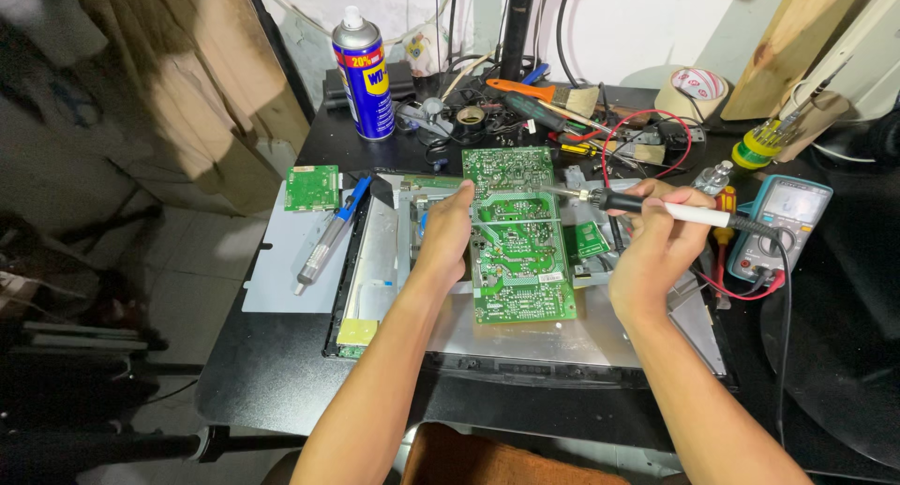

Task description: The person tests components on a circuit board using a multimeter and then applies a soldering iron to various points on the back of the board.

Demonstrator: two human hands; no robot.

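Forearms reaching in, I pinch solder wire (pixel 511 221) in my left hand (pixel 443 237) while my right hand's (pixel 656 251) grip clamps the soldering iron (pixel 656 207) over a light, rigid, fragile circuit board (pixel 520 260), best held by its edges.

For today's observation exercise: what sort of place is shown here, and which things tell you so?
Probably an electronics repair bench. The right hand holds a soldering iron over a green circuit board, a multimeter lies beside it, and hand tools crowd the black table.

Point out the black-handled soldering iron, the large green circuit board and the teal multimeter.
black-handled soldering iron (pixel 623 202), head view, on its black grip.
large green circuit board (pixel 518 260), head view, on the board's middle.
teal multimeter (pixel 787 224), head view, on its front below the screen.
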